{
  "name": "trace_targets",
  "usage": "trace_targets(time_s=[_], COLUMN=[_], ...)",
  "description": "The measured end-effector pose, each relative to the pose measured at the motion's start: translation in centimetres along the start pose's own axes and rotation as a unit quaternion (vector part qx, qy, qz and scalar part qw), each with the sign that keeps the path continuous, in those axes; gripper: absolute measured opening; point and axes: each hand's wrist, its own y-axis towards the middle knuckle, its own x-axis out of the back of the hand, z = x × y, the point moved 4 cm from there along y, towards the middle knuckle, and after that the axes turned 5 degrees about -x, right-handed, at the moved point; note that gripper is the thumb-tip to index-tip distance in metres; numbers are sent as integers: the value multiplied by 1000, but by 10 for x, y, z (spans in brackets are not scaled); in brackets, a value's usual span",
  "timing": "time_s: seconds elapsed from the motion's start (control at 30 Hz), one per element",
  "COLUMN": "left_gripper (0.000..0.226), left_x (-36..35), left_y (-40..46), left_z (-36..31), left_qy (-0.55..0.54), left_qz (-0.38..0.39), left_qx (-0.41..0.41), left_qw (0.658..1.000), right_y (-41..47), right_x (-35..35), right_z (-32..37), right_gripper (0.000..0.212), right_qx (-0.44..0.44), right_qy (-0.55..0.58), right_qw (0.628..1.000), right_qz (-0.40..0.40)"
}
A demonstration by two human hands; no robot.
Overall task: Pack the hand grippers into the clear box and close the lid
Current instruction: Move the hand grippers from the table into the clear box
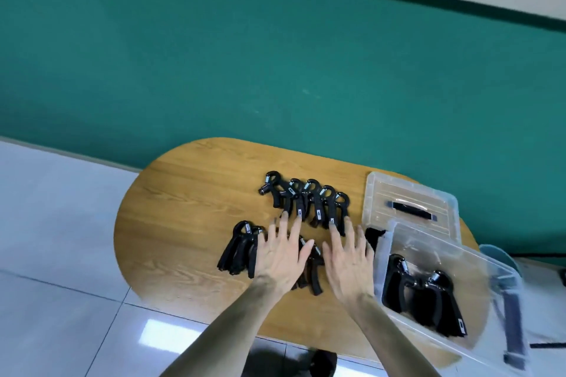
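Head: grippers (422,294) in clear box (502,272)

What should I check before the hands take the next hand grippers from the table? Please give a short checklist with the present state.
1. Clear box open: ok.
2. Lid out of the way, lying behind the box: ok.
3. Room left in the box beside the packed grippers: ok.
4. Left hand and right hand free, fingers spread: ok.
5. Loose grippers within reach: ok.
6. Exact number left under the hands: cannot tell.
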Motion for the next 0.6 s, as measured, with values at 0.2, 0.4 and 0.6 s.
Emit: trace_targets(time_s=[0.2, 0.4, 0.6], left_gripper=[68, 65, 68], left_x=[-3, -48, -111], left_y=[-11, -5, 8], left_z=[71, 111, 148], left_qy=[-17, -48, -68], left_qz=[25, 67, 96], left_qx=[42, 62, 72], left_qw=[999, 995, 990], right_y=[9, 29, 77], right_x=[-10, -57, -110], right_z=[55, 89, 115], right_gripper=[53, 49, 51], right_qx=[17, 58, 89], right_qy=[-14, -34, -48], right_qw=[1000, 996, 991], right_qz=[21, 54, 90])
